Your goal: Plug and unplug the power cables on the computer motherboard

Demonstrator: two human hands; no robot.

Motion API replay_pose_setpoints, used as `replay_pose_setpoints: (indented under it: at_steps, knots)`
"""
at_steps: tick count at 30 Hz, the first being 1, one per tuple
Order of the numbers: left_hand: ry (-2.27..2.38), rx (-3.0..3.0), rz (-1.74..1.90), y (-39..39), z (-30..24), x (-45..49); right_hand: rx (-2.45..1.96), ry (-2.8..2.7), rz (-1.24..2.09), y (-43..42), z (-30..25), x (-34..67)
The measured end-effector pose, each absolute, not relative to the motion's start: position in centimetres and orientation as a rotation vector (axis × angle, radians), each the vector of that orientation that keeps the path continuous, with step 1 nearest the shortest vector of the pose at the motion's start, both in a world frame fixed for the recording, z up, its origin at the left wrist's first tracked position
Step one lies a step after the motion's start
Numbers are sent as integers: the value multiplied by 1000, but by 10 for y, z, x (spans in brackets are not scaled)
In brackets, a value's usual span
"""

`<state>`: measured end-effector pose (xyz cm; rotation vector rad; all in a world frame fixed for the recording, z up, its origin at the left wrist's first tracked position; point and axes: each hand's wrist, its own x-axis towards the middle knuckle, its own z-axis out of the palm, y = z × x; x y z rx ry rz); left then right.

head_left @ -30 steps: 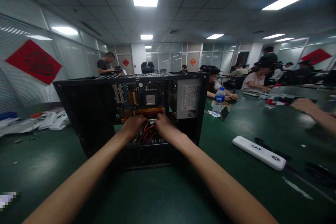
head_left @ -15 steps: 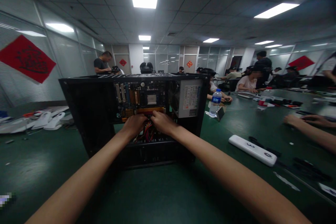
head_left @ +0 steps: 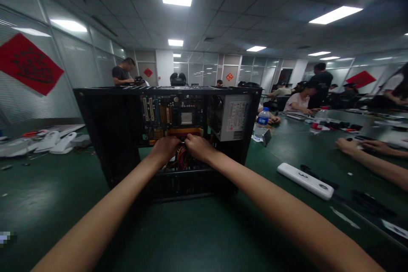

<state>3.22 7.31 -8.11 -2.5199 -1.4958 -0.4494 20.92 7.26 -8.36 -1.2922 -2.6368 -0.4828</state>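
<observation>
A black computer case [head_left: 108,148] stands in front of me with its side off. Inside it are the motherboard [head_left: 174,106] and, at the upper right, a power supply [head_left: 235,117] with its fan. Both hands reach into the case at the motherboard's lower edge, close together. My left hand [head_left: 165,148] has its fingers curled in by the memory slots [head_left: 183,132]. Beside it, my right hand [head_left: 200,146] is closed just above a bundle of coloured cables [head_left: 181,157]. What the fingertips of either hand grip is hidden behind the hands.
The green table [head_left: 63,195] holds a white power strip [head_left: 305,180] at right, near a water bottle [head_left: 262,123]. Another person's hands [head_left: 350,146] work at the far right edge. White parts and papers [head_left: 47,142] lie at left.
The view has shifted slightly, and the case sits a little differently in it. Both hands stay at the same spot by the memory slots, with hardly any movement.
</observation>
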Motion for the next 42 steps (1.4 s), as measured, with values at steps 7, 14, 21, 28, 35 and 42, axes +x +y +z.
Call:
replay_pose_setpoints:
  at_steps: [7, 14, 21, 28, 35, 42]
  knots:
    - [-1496, -2491, -416, 71, -80, 33, -1347, -2606, -475, 71, -81, 209]
    - [-1460, -2540, -554, 78, -88, 28, -1411, -2583, -426, 81, -84, 209]
    - [-1454, -2516, -531, 81, -86, 30, -1374, -2511, -339, 84, -87, 210]
    - [-1449, -2521, -476, 76, -82, 32, -1307, -2447, -131, 85, -95, 223]
    - [-1442, -2507, -487, 79, -85, 32, -1398, -2404, -85, 79, -90, 222]
    - [-1447, -2509, -454, 74, -79, 37, -1504, -2379, -48, 71, -81, 219]
